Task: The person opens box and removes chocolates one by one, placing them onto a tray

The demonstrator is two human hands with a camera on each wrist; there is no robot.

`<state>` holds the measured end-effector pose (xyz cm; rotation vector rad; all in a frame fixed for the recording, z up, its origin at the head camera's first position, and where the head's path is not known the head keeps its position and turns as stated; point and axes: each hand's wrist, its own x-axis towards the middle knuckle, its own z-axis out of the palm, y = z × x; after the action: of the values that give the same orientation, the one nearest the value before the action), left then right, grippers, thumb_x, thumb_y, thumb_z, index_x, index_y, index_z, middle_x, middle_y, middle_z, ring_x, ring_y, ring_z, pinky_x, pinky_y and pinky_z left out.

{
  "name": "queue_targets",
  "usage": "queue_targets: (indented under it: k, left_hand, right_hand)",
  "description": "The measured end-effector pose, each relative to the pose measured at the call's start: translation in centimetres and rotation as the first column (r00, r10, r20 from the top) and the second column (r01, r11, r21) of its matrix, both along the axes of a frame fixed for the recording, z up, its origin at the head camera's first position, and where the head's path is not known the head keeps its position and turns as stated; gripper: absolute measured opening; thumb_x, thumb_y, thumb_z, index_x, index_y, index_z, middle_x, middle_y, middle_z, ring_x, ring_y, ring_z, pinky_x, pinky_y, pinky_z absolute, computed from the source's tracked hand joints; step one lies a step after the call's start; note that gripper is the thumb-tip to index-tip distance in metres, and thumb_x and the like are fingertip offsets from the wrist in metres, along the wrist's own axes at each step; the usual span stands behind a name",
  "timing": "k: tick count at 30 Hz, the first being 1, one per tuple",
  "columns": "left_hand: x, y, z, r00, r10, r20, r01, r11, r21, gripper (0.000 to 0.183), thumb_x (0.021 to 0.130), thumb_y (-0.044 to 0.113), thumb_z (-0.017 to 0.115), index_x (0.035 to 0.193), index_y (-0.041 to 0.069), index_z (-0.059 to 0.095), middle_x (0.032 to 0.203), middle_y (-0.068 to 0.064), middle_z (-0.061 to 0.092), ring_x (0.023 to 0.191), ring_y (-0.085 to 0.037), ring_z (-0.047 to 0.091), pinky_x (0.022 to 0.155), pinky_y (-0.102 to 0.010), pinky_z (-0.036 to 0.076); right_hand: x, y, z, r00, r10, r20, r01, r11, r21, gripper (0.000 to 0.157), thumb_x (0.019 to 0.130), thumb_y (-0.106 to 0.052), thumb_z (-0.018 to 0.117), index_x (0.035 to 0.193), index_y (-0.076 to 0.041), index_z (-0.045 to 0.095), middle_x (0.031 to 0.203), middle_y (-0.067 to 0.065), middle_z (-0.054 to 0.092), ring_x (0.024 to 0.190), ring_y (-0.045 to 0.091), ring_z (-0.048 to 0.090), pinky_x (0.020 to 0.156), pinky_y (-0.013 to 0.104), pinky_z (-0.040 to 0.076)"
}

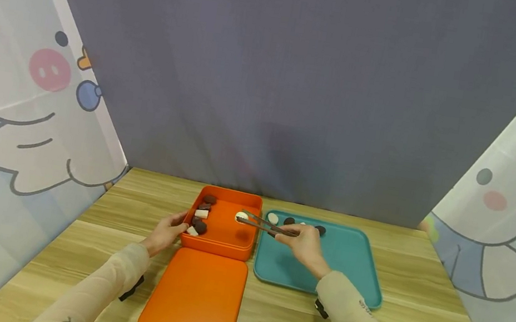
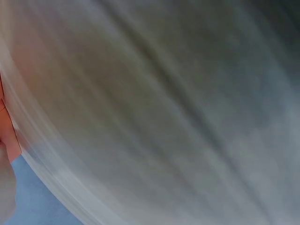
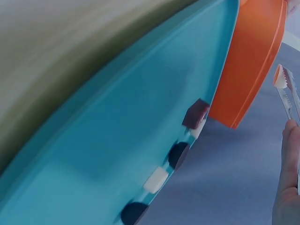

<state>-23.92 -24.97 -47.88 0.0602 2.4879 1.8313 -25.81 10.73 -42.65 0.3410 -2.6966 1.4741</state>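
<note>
My right hand (image 1: 306,246) holds a pair of metal tongs (image 1: 255,224) above the orange box (image 1: 216,248). Between the serrated tips is a white round piece (image 1: 241,217) that looks like a chocolate; the right wrist view shows the pinched piece (image 3: 280,78) too. With the thumb at the rim, my left hand (image 1: 165,233) grips the box's left wall. Inside, dark pieces (image 1: 200,227) and white pieces (image 1: 201,213) line the left side. The left wrist view is mostly filled by a blurred sleeve (image 2: 154,112).
To the box's right lies a teal tray (image 1: 338,264), with several dark and white pieces (image 1: 272,218) along its far edge. A flat orange lid (image 1: 196,297) lies in front of the box. Behind the table hangs a grey curtain (image 1: 270,84), with printed cloths (image 1: 15,60) at the sides.
</note>
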Motion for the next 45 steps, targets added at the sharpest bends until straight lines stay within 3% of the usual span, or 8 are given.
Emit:
queue_targets:
  k: [5, 8, 13, 20, 26, 28, 35, 45]
  left_hand:
    - [0.1, -0.1, 0.0, 1.000, -0.005, 0.001, 0.005, 1.000, 0.014, 0.052, 0.098, 0.009, 0.039, 0.146, 0.002, 0.022, 0.146, -0.023, 0.028, 0.132, -0.036, 0.031, 0.105, -0.048, 0.035]
    - [0.1, -0.2, -0.1, 1.000, -0.007, 0.007, 0.007, 1.000, 0.024, 0.051, 0.097, 0.008, 0.039, 0.145, 0.002, 0.022, 0.146, -0.022, 0.028, 0.133, -0.035, 0.031, 0.105, -0.048, 0.034]
    - [0.1, -0.3, -0.3, 1.000, -0.006, 0.010, 0.006, 1.000, 0.008, 0.052, 0.097, 0.008, 0.040, 0.145, 0.002, 0.023, 0.145, -0.022, 0.031, 0.132, -0.035, 0.033, 0.103, -0.046, 0.037]
    - [0.1, -0.4, -0.4, 1.000, -0.011, 0.014, 0.011, 1.000, 0.023, 0.052, 0.098, 0.009, 0.039, 0.146, 0.001, 0.021, 0.146, -0.022, 0.028, 0.132, -0.035, 0.032, 0.105, -0.046, 0.035]
    - [0.1, -0.6, -0.4, 1.000, -0.002, 0.000, 0.002, 1.000, -0.003, 0.051, 0.098, 0.010, 0.040, 0.145, 0.002, 0.023, 0.143, -0.024, 0.033, 0.124, -0.036, 0.042, 0.096, -0.038, 0.044]
    - [0.1, -0.6, -0.3, 1.000, -0.008, -0.004, 0.008, 1.000, -0.014, 0.051, 0.098, 0.010, 0.039, 0.145, 0.002, 0.023, 0.143, -0.024, 0.033, 0.125, -0.037, 0.041, 0.097, -0.039, 0.043]
    - [0.2, -0.6, -0.1, 1.000, -0.018, 0.004, 0.018, 1.000, -0.016, 0.051, 0.098, 0.010, 0.040, 0.145, 0.002, 0.022, 0.145, -0.024, 0.030, 0.131, -0.036, 0.034, 0.105, -0.048, 0.035]
    - [0.2, -0.7, 0.0, 1.000, -0.013, 0.016, 0.013, 1.000, -0.017, 0.051, 0.098, 0.011, 0.041, 0.145, 0.003, 0.023, 0.144, -0.024, 0.032, 0.131, -0.036, 0.035, 0.104, -0.048, 0.035]
  right_hand:
    - [0.2, 1.3, -0.1, 1.000, -0.007, -0.001, 0.007, 1.000, 0.004, 0.021, 0.075, -0.020, 0.075, 0.095, -0.014, 0.074, 0.095, 0.006, 0.069, 0.074, 0.018, 0.060, 0.054, 0.027, 0.043]
    - [0.3, 2.0, -0.2, 1.000, -0.018, -0.001, 0.018, 1.000, 0.008, 0.021, 0.075, -0.020, 0.075, 0.095, -0.013, 0.074, 0.099, 0.007, 0.069, 0.076, 0.013, 0.061, 0.056, 0.026, 0.046]
    - [0.7, 3.2, -0.4, 0.999, -0.034, 0.000, 0.034, 0.999, 0.017, 0.022, 0.076, -0.020, 0.074, 0.096, -0.012, 0.074, 0.104, 0.010, 0.067, 0.079, 0.016, 0.061, 0.058, 0.027, 0.048]
    - [1.1, 4.5, -0.4, 0.999, -0.036, -0.026, 0.036, 0.999, 0.026, 0.022, 0.078, -0.019, 0.073, 0.098, -0.011, 0.073, 0.100, 0.010, 0.068, 0.071, 0.016, 0.059, 0.054, 0.028, 0.044]
    - [1.4, 5.6, -0.7, 0.997, -0.073, -0.026, 0.074, 0.996, 0.041, 0.024, 0.078, -0.020, 0.073, 0.100, -0.009, 0.072, 0.101, 0.013, 0.068, 0.065, 0.012, 0.054, 0.052, 0.026, 0.042]
    - [1.4, 6.0, -0.8, 0.996, -0.079, -0.030, 0.081, 0.996, 0.047, 0.025, 0.078, -0.020, 0.073, 0.100, -0.008, 0.072, 0.101, 0.014, 0.068, 0.069, 0.012, 0.057, 0.054, 0.027, 0.043]
    - [1.4, 7.2, -1.3, 0.994, -0.099, -0.039, 0.101, 0.993, 0.067, 0.025, 0.077, -0.021, 0.074, 0.099, -0.007, 0.073, 0.090, 0.011, 0.071, 0.057, 0.013, 0.045, 0.047, 0.023, 0.033]
    - [1.5, 8.3, -1.7, 0.992, -0.110, -0.065, 0.116, 0.988, 0.098, 0.023, 0.078, -0.019, 0.073, 0.096, -0.006, 0.073, 0.090, 0.011, 0.071, 0.071, 0.013, 0.059, 0.057, 0.026, 0.046]
